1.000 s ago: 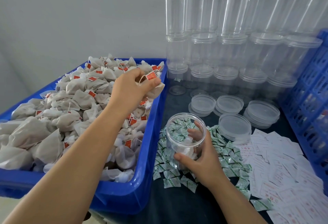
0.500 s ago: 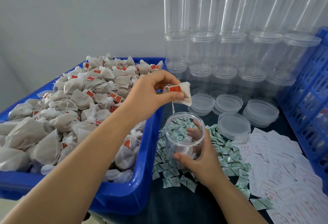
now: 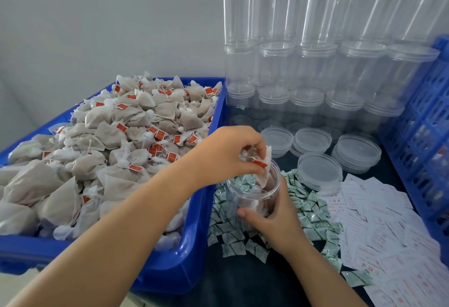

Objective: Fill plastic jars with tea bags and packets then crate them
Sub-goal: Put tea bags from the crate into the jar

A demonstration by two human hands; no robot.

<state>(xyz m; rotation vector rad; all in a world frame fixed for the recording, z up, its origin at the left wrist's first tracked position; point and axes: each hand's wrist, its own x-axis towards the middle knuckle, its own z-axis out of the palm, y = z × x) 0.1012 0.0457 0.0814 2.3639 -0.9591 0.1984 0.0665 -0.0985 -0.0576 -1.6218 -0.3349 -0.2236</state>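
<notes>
My left hand (image 3: 226, 153) is over the mouth of a clear plastic jar (image 3: 245, 199) and pinches a white tea bag (image 3: 263, 173) with a red tag, which hangs partly inside the jar. My right hand (image 3: 274, 219) wraps around the jar's right side and steadies it on the dark table. A few tea bags lie in the jar's bottom. A blue bin (image 3: 199, 246) on the left is heaped with tea bags (image 3: 116, 151).
Small green-and-white packets (image 3: 306, 204) are scattered around the jar. White printed slips (image 3: 388, 233) cover the table at right. Loose clear lids (image 3: 318, 170) and stacks of empty jars (image 3: 315, 51) stand behind. A blue lattice crate (image 3: 427, 136) lines the right edge.
My left hand carried a tea bag from the blue bin rightward and lowered it into the jar's mouth. My right hand kept its hold on the jar.
</notes>
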